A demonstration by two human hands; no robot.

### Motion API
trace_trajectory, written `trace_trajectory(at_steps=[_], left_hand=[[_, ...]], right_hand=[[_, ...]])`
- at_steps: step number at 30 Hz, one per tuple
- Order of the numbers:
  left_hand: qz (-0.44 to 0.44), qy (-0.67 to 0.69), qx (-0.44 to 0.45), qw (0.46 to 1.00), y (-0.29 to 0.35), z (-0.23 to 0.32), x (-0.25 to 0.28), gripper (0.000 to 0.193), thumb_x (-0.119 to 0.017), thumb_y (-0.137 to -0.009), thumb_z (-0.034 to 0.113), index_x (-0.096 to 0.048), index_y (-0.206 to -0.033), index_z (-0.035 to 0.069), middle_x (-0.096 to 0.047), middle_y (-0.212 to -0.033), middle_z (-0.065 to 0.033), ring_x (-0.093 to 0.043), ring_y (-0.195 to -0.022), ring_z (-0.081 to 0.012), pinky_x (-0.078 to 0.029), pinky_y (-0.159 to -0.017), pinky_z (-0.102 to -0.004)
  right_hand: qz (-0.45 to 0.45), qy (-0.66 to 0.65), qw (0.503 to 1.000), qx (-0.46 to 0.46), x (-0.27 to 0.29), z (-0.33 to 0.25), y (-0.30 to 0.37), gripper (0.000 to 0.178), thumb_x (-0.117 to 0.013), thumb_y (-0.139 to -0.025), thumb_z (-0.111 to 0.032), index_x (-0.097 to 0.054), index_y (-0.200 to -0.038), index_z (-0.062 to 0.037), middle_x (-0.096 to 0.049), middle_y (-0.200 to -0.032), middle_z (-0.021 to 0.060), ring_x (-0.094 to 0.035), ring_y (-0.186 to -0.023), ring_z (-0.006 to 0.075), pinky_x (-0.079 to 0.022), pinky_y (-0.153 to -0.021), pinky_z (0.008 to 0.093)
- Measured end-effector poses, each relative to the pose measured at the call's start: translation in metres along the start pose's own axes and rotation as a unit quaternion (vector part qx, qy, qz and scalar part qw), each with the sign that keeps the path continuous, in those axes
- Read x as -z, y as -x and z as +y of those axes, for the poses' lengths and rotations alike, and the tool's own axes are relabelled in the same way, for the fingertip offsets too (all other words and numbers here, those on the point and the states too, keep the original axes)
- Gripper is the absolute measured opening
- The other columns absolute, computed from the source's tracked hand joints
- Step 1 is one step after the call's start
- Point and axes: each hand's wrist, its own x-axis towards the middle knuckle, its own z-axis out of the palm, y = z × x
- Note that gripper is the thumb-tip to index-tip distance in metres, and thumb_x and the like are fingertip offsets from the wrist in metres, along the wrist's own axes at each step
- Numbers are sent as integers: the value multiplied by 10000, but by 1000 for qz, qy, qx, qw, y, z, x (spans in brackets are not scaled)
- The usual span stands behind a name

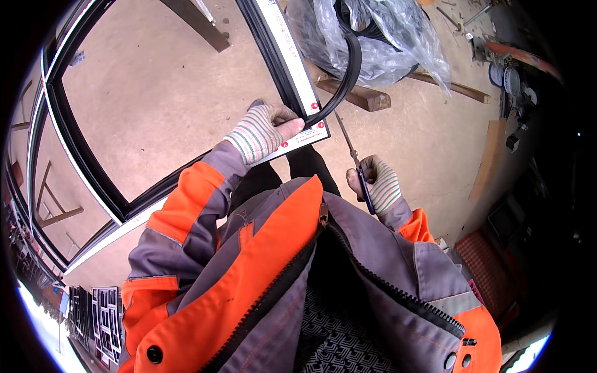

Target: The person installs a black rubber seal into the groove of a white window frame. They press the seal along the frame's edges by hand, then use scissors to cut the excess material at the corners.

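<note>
My left hand [264, 129], in a striped fingerless glove, pinches a black rubber sealing strip [349, 74] at the near right corner of a window frame [287, 53]. From my thumb the strip curves up and away into a clear plastic bag. White film with red marks covers the frame's outer face. To the right of the corner, my right hand [380, 183], gloved alike, is closed round the dark handles of a pair of scissors [353, 152]. Their blades point away from me, toward the strip but apart from it.
The plastic bag [398, 37] with coiled black strip lies beyond the corner, beside wooden beams [370, 98]. Tools and spools [507, 78] lie at the far right. A flat board [488, 158] rests on the floor at right. More frames [106, 320] stand at far left.
</note>
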Motion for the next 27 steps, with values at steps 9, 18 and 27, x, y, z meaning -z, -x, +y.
trace_trajectory(at_steps=[9,18,27], left_hand=[[64,-4,-91,994,2,-15,-18,264,-749,-988,203,-702,-1106,-28,-739,-956,-113,-674,-882,-155,-551,-853,-338],[100,-30,-127,986,3,-20,-24,284,-773,-964,200,-689,-1111,-28,-710,-1022,-150,-693,-949,-198,-555,-886,-349],[142,-27,-148,978,7,-13,-25,327,-798,-910,271,-743,-1066,-12,-760,-921,-174,-743,-858,-281,-582,-816,-387]], right_hand=[[-22,34,997,-73,-30,3,36,507,-754,-946,-506,-614,-943,-18,-584,-714,19,-529,-685,109,-465,-614,324],[-1,81,991,-103,-52,-20,30,588,-740,-934,-586,-629,-914,-9,-595,-707,53,-550,-693,145,-482,-633,356],[-10,76,993,-89,-59,-10,16,567,-705,-972,-602,-606,-919,-46,-561,-665,-3,-529,-559,95,-426,-493,302]])
